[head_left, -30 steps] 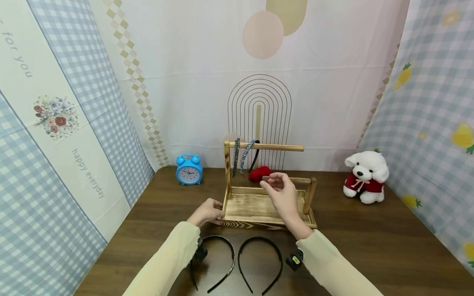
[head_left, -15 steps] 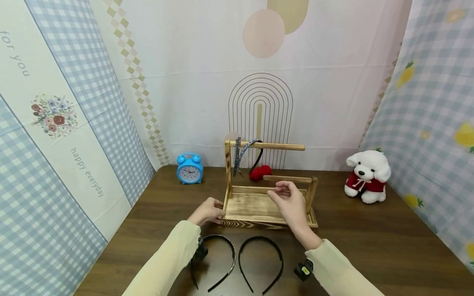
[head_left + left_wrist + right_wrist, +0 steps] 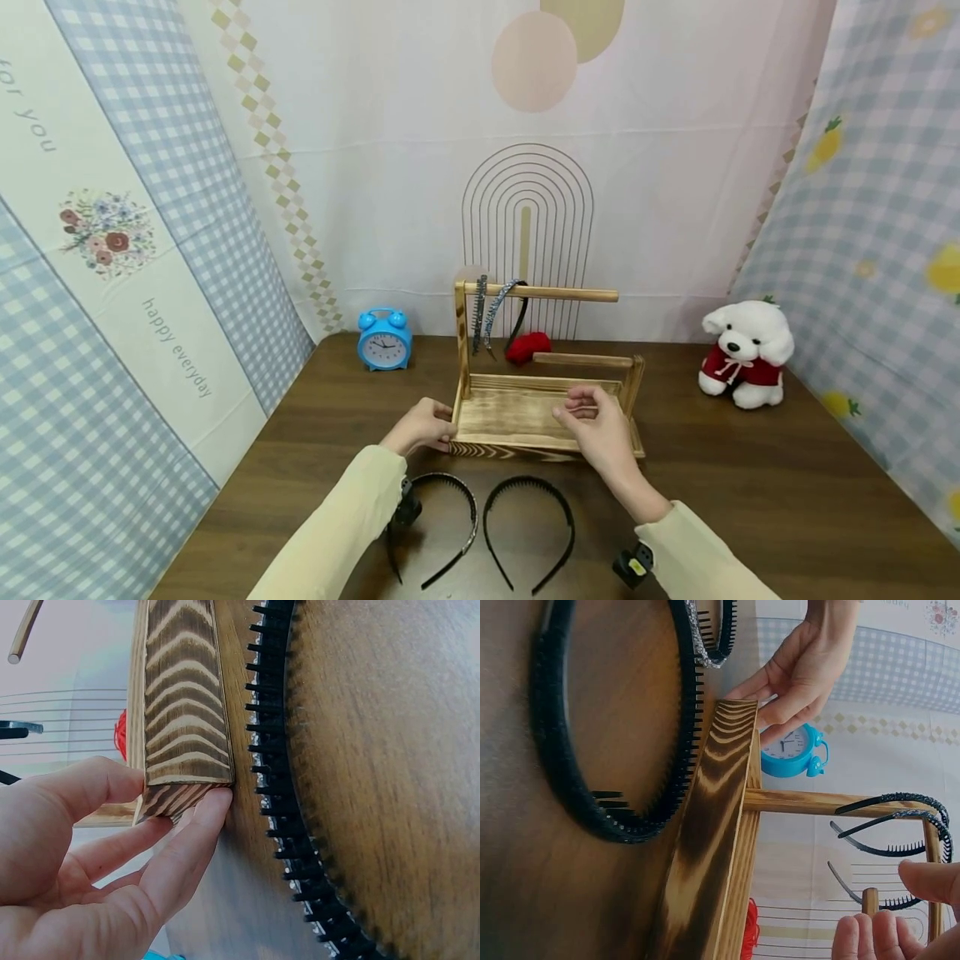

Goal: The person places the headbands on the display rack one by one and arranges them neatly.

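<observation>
Rack (image 3: 461, 333), prob. light & stiff, best held by tray end (image 3: 169, 797), which L hand (image 3: 420, 427) pinches; R hand (image 3: 602, 432), right of that grip, thumb & fingers apart, holds nothing.

You see the head view under soft, even, fairly bright light, with the checked cloth (image 3: 877, 250) stretched toward the right edge. In your left wrist view, pale glare washes the tabletop (image 3: 405, 750) at upper right, and the toothed headband (image 3: 275, 750) throws a soft-edged shadow. Your right wrist view looks dimmer.
</observation>
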A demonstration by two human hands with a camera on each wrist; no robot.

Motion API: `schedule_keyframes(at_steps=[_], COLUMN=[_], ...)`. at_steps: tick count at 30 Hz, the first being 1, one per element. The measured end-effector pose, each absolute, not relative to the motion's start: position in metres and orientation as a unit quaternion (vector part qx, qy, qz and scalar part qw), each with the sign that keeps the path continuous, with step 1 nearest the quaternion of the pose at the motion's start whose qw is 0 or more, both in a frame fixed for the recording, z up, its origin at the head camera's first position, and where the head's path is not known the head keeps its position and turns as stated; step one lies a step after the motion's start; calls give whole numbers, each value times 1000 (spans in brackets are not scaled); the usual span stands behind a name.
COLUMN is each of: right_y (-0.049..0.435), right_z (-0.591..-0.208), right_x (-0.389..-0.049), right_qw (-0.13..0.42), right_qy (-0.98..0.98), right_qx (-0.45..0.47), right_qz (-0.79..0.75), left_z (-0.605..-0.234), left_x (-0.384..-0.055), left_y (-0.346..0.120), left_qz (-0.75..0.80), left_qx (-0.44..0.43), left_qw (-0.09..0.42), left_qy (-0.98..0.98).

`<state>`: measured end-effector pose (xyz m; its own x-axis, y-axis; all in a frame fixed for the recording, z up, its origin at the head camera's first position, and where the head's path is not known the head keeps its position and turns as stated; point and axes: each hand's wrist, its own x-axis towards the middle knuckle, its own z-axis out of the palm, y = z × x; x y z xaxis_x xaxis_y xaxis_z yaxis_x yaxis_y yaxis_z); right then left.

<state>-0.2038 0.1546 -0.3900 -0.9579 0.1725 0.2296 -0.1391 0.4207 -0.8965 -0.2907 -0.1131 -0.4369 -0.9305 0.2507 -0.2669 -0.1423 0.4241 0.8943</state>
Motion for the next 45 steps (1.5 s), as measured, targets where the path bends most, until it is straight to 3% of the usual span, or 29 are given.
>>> schedule_keyframes(at_steps=[7,18,30,36,45], right_y=[162,169,173,175,170], right_z=[-395,-415,-427,-437,-440], right_x=[-193,-178,-164,-158,-159], right_qw=[93,-62,-151,-163,-107], right_qy=[-845,-836,-841,-842,-903], right_qx=[-17,-28,-48,-17,25], right_qz=[526,545,518,514,416], left_z=[-438,-438,-441,-441,-438], left_x=[-292,-291,-291,-292,-292], left_y=[-112,-110,-111,-113,-112], left_qz=[534,530,529,530,528], left_qx=[33,30,30,29,37], left_qw=[184,185,181,181,180], left_qy=[824,827,829,828,829])
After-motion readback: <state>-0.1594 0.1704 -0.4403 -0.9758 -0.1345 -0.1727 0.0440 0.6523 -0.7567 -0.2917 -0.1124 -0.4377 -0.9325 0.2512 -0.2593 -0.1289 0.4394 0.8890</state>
